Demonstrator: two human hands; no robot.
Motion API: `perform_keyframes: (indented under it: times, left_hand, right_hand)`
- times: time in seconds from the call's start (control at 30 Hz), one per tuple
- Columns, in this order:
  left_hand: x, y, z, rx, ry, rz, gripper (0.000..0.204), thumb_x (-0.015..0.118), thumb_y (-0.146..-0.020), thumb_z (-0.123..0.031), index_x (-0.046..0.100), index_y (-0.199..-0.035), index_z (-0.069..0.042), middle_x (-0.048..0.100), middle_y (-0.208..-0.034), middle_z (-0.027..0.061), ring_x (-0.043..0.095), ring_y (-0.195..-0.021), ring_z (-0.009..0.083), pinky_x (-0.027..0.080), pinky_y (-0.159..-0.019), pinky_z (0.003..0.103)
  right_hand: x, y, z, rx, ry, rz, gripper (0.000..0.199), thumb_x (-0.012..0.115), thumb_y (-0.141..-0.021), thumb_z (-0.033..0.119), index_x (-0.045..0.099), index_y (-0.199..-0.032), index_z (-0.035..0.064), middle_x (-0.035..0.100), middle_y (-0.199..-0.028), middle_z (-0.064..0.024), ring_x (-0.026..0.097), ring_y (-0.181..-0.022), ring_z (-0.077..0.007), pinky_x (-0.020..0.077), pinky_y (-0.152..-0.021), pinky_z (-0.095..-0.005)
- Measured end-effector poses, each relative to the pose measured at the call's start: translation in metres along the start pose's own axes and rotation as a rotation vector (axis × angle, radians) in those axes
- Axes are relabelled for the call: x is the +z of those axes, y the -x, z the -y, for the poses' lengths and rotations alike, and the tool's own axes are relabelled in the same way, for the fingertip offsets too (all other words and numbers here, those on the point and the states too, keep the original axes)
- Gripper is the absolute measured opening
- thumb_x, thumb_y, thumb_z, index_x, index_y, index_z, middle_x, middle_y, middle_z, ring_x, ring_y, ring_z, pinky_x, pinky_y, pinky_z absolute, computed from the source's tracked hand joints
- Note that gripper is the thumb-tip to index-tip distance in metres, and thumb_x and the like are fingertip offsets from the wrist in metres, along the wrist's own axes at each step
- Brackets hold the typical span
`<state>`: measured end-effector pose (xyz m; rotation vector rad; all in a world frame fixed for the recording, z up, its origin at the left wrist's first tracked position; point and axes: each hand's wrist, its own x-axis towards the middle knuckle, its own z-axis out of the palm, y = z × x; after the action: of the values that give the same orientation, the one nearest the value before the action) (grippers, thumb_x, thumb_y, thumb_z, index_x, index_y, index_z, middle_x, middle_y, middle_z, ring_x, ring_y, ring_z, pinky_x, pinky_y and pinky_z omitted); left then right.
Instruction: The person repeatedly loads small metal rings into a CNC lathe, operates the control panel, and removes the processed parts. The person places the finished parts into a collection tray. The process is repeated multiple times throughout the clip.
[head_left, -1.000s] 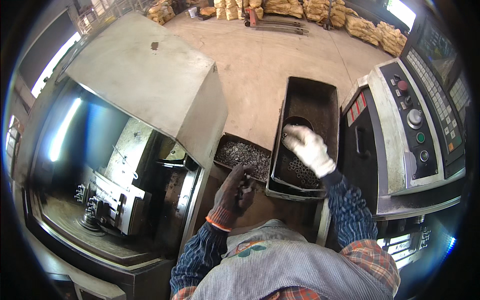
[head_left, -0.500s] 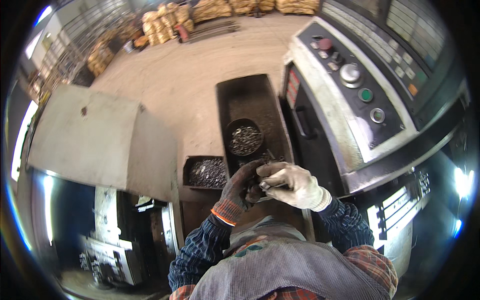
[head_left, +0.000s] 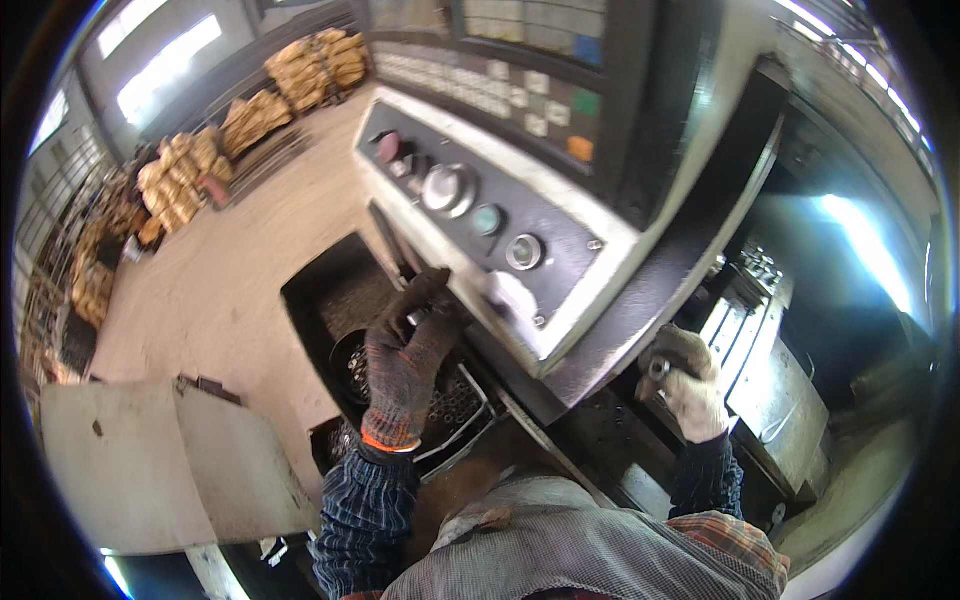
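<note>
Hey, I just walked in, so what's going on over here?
A gloved person is handling small metal parts beside a lit machine. The right hand, in a pale glove, grips a metal ring near the machine's opening. The left hand, in a dark glove, holds a small metal piece over a black bin, where loose rings lie.
</note>
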<state>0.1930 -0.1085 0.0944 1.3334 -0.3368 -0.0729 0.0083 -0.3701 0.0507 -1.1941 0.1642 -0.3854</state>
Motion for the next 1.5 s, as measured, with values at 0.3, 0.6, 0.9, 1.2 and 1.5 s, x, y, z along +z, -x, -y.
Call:
perform_keyframes:
  times: [0.3,0.6,0.9,1.2,1.5]
  left_hand:
    - [0.044,-0.035,-0.007,0.277,-0.579,0.084,0.049,0.061,-0.09,0.0,0.054,-0.137,-0.007,0.067,-0.101,0.0048,0.059,-0.081,0.0075,0.049,-0.068,0.023]
    - [0.04,-0.039,-0.01,0.194,-0.573,0.103,0.045,0.059,-0.09,-0.001,0.056,-0.135,-0.005,0.067,-0.111,0.0097,0.064,-0.097,0.0152,0.052,-0.083,0.029]
    - [0.043,-0.034,0.001,0.32,-0.568,0.062,0.048,0.056,-0.089,0.002,0.054,-0.137,-0.006,0.068,-0.117,0.0122,0.065,-0.1,0.0171,0.051,-0.087,0.031]
    - [0.045,-0.034,0.004,0.403,-0.559,0.038,0.047,0.052,-0.089,0.005,0.056,-0.135,-0.004,0.068,-0.111,0.0066,0.061,-0.089,0.0102,0.049,-0.081,0.025]
    - [0.041,-0.035,0.007,0.343,-0.465,0.078,0.05,0.054,-0.089,0.005,0.053,-0.138,-0.004,0.068,-0.109,0.0093,0.062,-0.091,0.0113,0.049,-0.082,0.026]
  right_hand:
    - [-0.172,-0.062,-0.051,-0.158,0.067,-0.751,0.033,0.063,-0.094,0.007,0.057,-0.126,0.0017,0.063,-0.109,-0.0055,0.063,-0.093,-0.014,0.055,-0.084,-0.0279]
    - [-0.256,-0.126,-0.058,-0.023,0.003,-0.872,0.03,0.054,-0.1,0.033,0.057,-0.118,0.0091,0.062,-0.101,-0.0054,0.064,-0.084,-0.0174,0.0563,-0.069,-0.0328]
    - [-0.315,-0.176,-0.085,-0.046,-0.312,-0.834,0.037,0.053,-0.099,0.039,0.052,-0.123,0.0106,0.058,-0.119,-0.0135,0.058,-0.11,-0.0319,0.0428,-0.099,-0.06]
    - [-0.315,-0.169,-0.095,-0.169,0.299,-0.863,0.039,0.061,-0.096,0.033,0.063,-0.124,0.0059,0.064,-0.095,-0.0051,0.058,-0.08,-0.0131,0.0503,-0.069,-0.0284]
    - [-0.264,-0.138,-0.054,0.136,0.244,-0.631,0.055,0.057,-0.092,0.016,0.042,-0.145,0.0127,0.058,-0.074,-0.0019,0.048,-0.051,-0.0092,0.038,-0.044,-0.0252]
